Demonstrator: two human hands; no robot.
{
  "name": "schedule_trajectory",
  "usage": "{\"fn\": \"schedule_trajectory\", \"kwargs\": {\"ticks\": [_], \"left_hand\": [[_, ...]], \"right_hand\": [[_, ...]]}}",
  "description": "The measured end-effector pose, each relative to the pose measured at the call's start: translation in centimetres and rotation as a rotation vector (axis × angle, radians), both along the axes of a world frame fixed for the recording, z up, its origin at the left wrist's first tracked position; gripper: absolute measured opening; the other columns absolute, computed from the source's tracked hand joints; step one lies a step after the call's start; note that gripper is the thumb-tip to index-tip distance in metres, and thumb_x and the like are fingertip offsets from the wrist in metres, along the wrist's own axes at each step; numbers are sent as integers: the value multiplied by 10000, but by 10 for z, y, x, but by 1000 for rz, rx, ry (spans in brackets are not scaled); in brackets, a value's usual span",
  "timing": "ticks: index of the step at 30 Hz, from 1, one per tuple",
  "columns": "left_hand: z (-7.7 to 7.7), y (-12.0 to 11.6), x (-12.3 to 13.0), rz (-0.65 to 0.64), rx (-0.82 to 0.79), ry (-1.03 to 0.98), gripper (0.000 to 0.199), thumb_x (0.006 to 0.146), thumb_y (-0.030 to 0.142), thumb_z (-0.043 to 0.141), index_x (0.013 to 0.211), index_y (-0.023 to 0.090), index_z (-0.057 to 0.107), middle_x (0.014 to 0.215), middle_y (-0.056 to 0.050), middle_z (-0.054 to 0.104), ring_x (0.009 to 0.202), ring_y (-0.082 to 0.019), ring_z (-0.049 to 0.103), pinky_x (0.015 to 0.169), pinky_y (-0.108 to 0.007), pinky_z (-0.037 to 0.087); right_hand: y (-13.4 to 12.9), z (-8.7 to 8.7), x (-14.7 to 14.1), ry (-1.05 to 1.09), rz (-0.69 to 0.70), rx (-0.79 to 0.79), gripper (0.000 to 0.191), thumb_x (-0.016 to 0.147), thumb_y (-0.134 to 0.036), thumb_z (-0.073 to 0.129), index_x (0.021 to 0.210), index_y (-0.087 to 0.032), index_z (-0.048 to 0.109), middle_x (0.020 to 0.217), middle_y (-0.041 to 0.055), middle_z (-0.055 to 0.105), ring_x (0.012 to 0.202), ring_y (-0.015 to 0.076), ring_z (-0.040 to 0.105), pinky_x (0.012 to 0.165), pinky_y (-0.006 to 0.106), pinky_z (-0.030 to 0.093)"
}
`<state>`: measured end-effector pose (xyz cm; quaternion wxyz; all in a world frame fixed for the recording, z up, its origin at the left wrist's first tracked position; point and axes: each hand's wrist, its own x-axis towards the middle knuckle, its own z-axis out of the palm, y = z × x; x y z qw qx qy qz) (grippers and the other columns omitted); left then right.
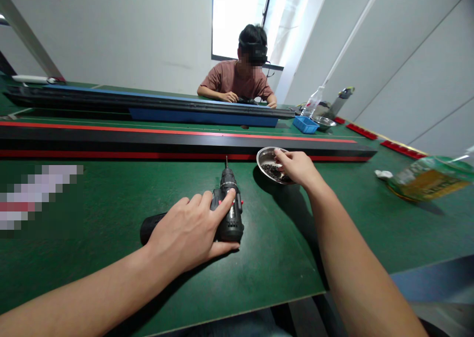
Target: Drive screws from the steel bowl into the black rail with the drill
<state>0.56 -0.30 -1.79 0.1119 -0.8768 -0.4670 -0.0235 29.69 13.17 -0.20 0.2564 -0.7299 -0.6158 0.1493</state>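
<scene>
My left hand [188, 223] is wrapped round a black cordless drill [231, 216], which lies on its side on the green table [274, 268]. Its bit points away from me, towards a long black bar with red stripes [177, 142]. To the right of the drill, my right hand [294, 166] reaches over the rim of a round metal bowl [261, 155] of small dark pieces. The thumb and fingers of that hand are drawn together at the bowl; whatever lies between the fingertips is too small to make out.
Behind the striped bar lies another long black bar [155, 103] with blue beneath. A person [237, 80] sits across the table. At the right are a blue basket [305, 124], a second metal bowl [325, 123] and a yellow-green plastic container [431, 179].
</scene>
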Motion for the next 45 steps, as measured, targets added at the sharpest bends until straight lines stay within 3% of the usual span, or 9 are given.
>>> {"fn": "schedule_trajectory", "kwargs": {"ticks": [5,9,13,20,25,31,36,41,45], "left_hand": [[0,0,1,5,1,0,918,883,799,405,1615,261,277,1069,-129,641,903,-302,624,760,-400,464],[0,1,1,3,2,-3,920,877,804,412,1614,268,281,1064,-126,644,898,-295,625,757,-388,456],[0,1,1,3,-2,-9,921,883,801,401,1618,261,272,1065,-129,642,902,-301,623,756,-396,462],[1,1,1,3,0,-4,923,878,804,407,1616,263,279,1066,-130,642,904,-298,619,761,-397,462],[1,1,2,7,2,-2,922,884,799,400,1621,262,265,1078,-135,642,908,-299,618,765,-399,467],[1,1,2,-1,-3,0,923,882,802,402,1615,256,282,1057,-125,640,901,-300,621,761,-398,464],[1,-1,1,5,-3,6,920,887,802,387,1618,255,270,1066,-129,637,900,-300,623,761,-399,460],[1,0,1,-1,-5,5,916,887,799,393,1616,258,275,1066,-125,634,896,-305,623,758,-405,463],[1,1,1,1,-5,4,916,889,792,402,1618,252,271,1072,-127,634,896,-305,623,758,-405,462]], "right_hand": [[-3,2,-2,-83,63,-52,524,983,-555,485,885,-155,809,826,134,776,832,266,726,726,304,485],[-4,3,-4,-52,21,-21,520,993,-551,471,964,-155,808,800,120,771,785,248,721,699,295,480],[-4,2,-5,-131,71,-39,524,990,-547,475,865,-158,803,815,131,772,838,259,720,739,300,479],[-3,3,-4,-41,18,5,513,990,-534,486,972,-136,808,795,127,770,786,246,722,715,293,483],[-3,1,-5,-92,68,-18,507,986,-543,490,921,-157,813,837,125,779,858,257,727,768,294,494],[-3,3,-6,-2,16,18,510,987,-543,494,966,-146,813,789,121,771,784,245,722,721,293,479],[-3,1,-7,-110,90,-26,537,984,-559,486,841,-153,808,828,130,776,816,250,716,727,290,477],[-2,1,-6,5,51,-14,527,987,-565,477,943,-155,806,810,116,773,787,241,717,700,287,465],[-1,0,-7,-86,74,-8,536,989,-558,475,865,-151,801,851,133,775,810,245,714,730,294,467]]}}
